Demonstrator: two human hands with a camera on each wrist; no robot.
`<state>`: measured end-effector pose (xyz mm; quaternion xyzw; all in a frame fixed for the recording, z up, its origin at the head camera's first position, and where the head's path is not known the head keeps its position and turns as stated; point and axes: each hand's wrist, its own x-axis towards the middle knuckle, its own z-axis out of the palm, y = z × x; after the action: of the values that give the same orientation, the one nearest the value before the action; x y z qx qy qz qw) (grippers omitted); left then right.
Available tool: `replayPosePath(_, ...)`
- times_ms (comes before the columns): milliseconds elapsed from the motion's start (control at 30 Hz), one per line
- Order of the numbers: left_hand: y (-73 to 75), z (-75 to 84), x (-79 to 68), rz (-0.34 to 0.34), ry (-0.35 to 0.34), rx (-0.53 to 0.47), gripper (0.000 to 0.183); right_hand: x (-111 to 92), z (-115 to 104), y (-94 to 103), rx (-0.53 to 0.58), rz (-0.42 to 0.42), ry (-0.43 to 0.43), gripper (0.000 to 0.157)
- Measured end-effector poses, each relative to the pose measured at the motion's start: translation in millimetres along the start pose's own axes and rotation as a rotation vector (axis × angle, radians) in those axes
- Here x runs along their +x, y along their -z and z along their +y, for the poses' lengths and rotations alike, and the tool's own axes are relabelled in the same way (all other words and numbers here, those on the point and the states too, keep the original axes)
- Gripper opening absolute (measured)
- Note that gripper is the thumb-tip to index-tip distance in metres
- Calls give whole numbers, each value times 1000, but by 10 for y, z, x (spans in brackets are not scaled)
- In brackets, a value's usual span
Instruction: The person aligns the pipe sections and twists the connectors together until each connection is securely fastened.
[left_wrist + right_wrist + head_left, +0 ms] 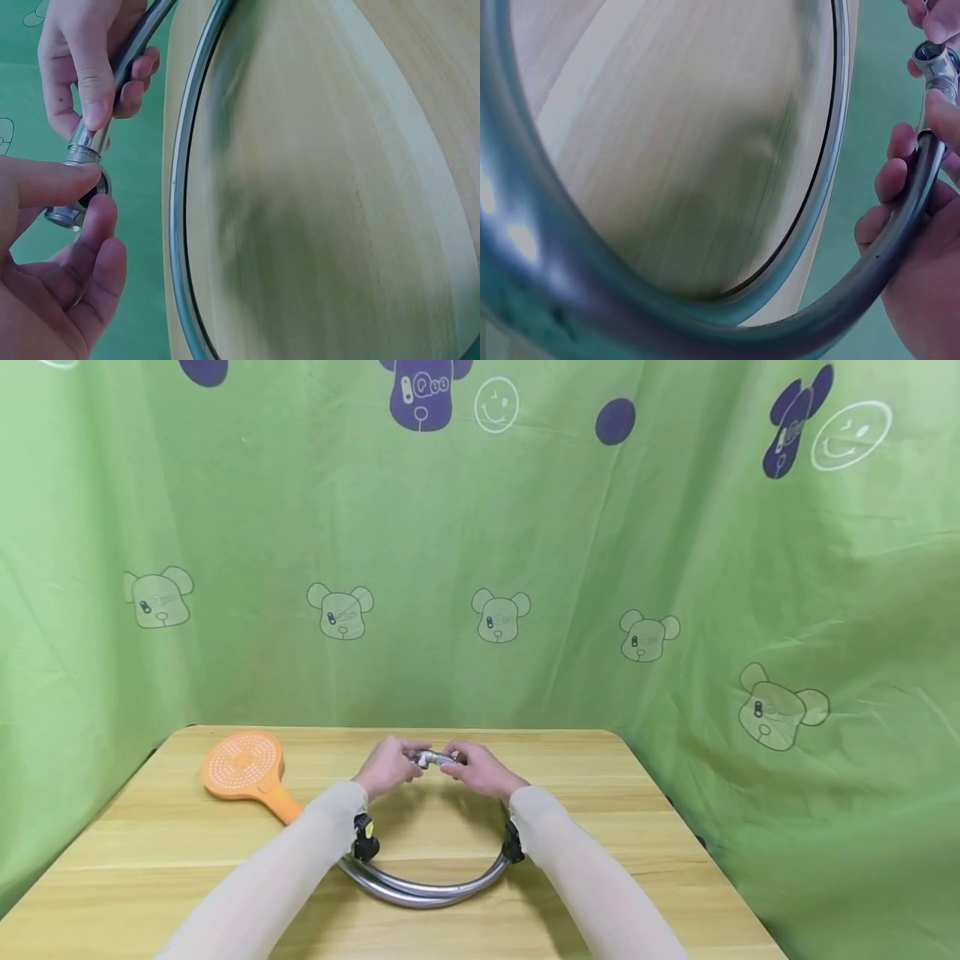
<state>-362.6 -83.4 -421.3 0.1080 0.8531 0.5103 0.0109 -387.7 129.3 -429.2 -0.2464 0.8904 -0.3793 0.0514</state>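
Observation:
A silvery metal shower hose curves in loops over the table in the head view. At its raised end sits a short chrome fitting with a side opening, visible in the right wrist view as a connector. My left hand pinches this fitting between thumb and fingers. My right hand grips the hose just below the fitting, fingers curled round it. To the left lies an orange shower head, its spray face upward. The left forearm hides where its handle meets the hose.
A wooden table spreads under both arms. Green curtains with bear prints hang behind it and along the sides. Dark wrist cameras are strapped below the sleeves, close to the hose loops.

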Motion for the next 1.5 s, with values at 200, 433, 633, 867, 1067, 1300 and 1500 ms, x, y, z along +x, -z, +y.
replayPosePath(200, 12, 15, 2, 60, -12, 26, 44, -19, 54, 28, -42, 62, -25, 14)
replayPosePath(433, 32, -2, -39, 98, -13, 37, 19, -32, 89, 67, -59, 148, -33, 14)
replayPosePath(633, 52, -44, -76, 87, -16, 53, 8, -63, 173, 85, -47, 223, -65, 13)
replayPosePath(867, 80, -82, -118, 89, -5, 79, 5, -95, 281, 99, -53, 293, -133, 12)
replayPosePath(1067, 109, -103, -136, 90, -7, 109, 5, -96, 303, 103, -70, 339, -254, 16)
replayPosePath(1300, 115, -152, -140, 73, -17, 137, 5, -165, 334, 105, -130, 401, -337, 18)
replayPosePath(1500, 124, -189, -149, 72, -12, 163, 9, -214, 374, 131, -184, 413, -376, 21)
